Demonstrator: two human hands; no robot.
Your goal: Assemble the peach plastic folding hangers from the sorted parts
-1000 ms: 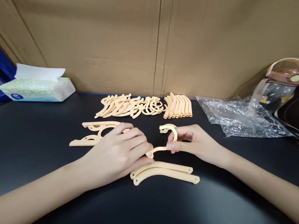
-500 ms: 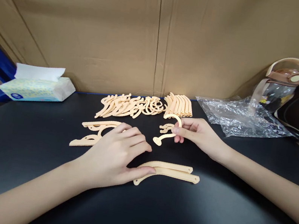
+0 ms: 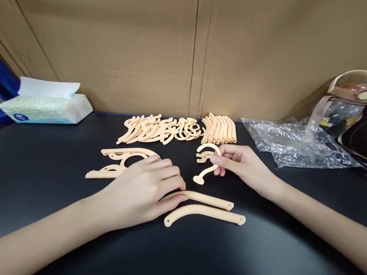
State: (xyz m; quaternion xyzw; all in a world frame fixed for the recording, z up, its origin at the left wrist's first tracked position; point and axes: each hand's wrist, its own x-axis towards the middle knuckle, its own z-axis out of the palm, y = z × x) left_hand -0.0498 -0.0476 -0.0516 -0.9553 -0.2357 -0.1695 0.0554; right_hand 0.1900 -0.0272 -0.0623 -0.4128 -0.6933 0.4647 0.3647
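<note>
Right hand (image 3: 236, 160) is pinching a hook (image 3: 207, 170), likely light, stiff, best gripped mid-curve; left hand (image 3: 147, 187) is pinching the farther strip (image 3: 210, 200).

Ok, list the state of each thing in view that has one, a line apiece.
Hook: held by the right hand
Back strip: one end between left hand's thumb and finger
Front strip: lying loose
Tissue pack: open, tissue sticking out
Plastic bag: crumpled
Bottle: standing, handle up

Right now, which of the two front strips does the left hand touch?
The farther strip: the left hand overlaps its left end; the nearer strip shows whole.
</note>
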